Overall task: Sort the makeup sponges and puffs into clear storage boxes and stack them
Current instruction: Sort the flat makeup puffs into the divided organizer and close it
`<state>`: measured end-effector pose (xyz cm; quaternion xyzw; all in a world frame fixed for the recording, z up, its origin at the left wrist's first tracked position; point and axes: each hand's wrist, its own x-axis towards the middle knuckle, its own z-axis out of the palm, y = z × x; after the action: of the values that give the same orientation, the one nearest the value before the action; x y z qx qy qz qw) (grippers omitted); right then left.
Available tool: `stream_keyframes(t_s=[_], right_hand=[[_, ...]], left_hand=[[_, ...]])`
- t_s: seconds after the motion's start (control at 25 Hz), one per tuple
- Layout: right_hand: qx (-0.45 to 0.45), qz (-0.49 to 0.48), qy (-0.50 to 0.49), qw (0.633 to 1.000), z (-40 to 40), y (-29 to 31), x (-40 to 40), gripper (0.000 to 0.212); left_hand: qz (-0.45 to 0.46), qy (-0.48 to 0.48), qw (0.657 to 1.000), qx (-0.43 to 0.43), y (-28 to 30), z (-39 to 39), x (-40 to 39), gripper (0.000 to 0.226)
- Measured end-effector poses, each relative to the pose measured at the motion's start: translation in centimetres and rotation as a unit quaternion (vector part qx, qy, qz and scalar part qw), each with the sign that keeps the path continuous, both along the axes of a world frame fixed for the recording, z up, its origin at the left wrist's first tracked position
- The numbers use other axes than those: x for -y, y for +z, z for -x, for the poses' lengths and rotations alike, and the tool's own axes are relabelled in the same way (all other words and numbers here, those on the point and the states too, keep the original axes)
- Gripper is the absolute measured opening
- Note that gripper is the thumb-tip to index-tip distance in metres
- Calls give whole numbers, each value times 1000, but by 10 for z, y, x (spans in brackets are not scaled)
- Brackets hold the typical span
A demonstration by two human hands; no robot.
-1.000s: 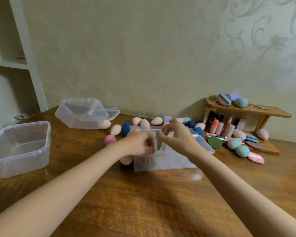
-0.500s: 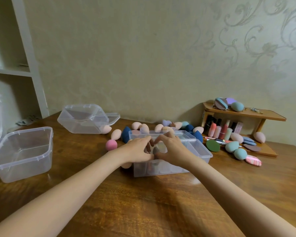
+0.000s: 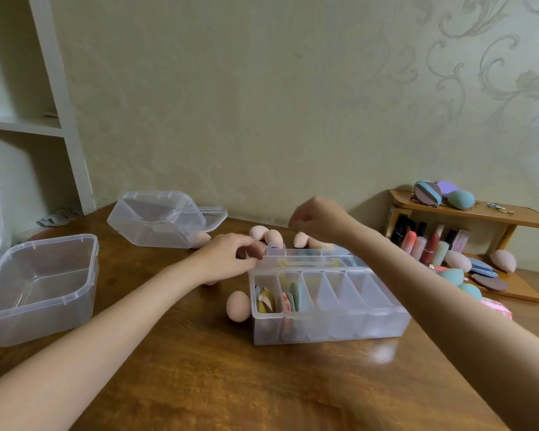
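Left hand (image 3: 227,256) fingers pinch the divided box (image 3: 324,306) lid – right hand (image 3: 316,217) fingers curled, empty.

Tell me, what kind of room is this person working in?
Probably a room in a home, perhaps a bedroom or dressing corner. Patterned wallpaper covers the wall, a small wooden shelf holds lipsticks and makeup sponges, and a wooden table carries clear storage boxes.

This is a room in a home: pale wallpaper (image 3: 324,88) with a swirling floral pattern backs a polished wooden table (image 3: 231,384). A white built-in shelf (image 3: 28,126) stands at the left, and a small wooden rack (image 3: 495,213) of lipsticks (image 3: 430,245) sits at the right.
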<state>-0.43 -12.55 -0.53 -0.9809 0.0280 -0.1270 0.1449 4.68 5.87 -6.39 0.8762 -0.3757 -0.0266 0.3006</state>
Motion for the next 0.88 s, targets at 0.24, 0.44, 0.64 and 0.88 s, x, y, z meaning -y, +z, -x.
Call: stream_keyframes(t_s=[0.24,0.44,0.64,0.88], right_hand=[[-141,62,75,985,-106,-46,-18,32],[-186,168,124,960,-126,-71,-21,37],[-113,205,110,966,-119,-64,-22,28],[51,112,21,992,-39,4,-1,28]], left_hand=[[-25,-64,997,-41,-11,-16,-12,14],[-31,-71,996,-53,-13,-26,-11,20],[-13,-64,995,-77,-21,-27,-14,19],[42,-27,998,-32,-8,-12,-4,22]])
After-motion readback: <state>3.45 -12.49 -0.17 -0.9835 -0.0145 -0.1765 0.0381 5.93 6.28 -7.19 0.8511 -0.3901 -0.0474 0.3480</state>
